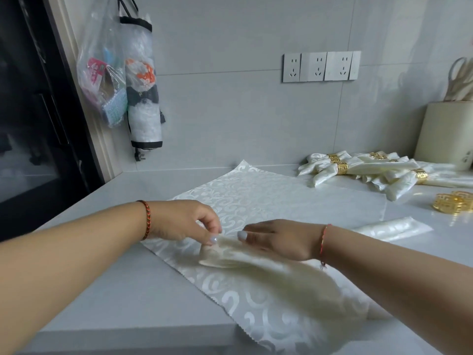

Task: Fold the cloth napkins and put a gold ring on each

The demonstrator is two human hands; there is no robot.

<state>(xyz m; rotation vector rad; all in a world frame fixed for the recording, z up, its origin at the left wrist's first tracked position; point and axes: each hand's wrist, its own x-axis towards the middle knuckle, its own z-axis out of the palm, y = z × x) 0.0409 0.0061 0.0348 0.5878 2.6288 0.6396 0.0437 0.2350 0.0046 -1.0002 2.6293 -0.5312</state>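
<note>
- Left hand: thumb & fingertips curl down, pinching the near end of a folded napkin.
- Right hand: lies over the same napkin, thumb on its top edge, other fingers tucked beneath – looks like a grasp, can't see them fully.
- That napkin is a cream strip, blurred toward the right forearm, lying on a spread-out patterned cloth w/ a zigzag edge.
- Cloth sits on a pale grey counter.
- Another folded napkin, no ring, just right of the cloth.
- Loose gold rings near the right edge.
- Pile of ringed napkins at the back by a cream holder.
- Wall behind: sockets, hanging plastic bags.
</note>
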